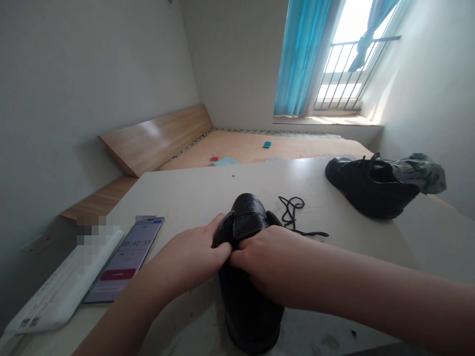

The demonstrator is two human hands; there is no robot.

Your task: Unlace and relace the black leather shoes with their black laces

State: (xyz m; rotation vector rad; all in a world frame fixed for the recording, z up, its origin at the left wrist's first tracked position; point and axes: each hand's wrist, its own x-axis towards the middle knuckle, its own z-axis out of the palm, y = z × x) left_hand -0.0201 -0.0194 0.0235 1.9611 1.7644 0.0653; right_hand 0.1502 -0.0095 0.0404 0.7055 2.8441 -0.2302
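Head view: the black shoe (254,319) sits at six o'clock on the desk (189,195); your left hand (195,252) pinches its nine-o'clock side; your right hand (269,254) curls at its opening, grip unclear; you seem to be working that opening, which calls for a steady left hold. The phone (128,257) at eight o'clock reads 00:42:57; no brand is legible.

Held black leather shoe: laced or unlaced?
Looks unlaced: no lace crosses the visible tongue; a thin black shoelace lies beside the shoe. Left hand and right hand cover part.
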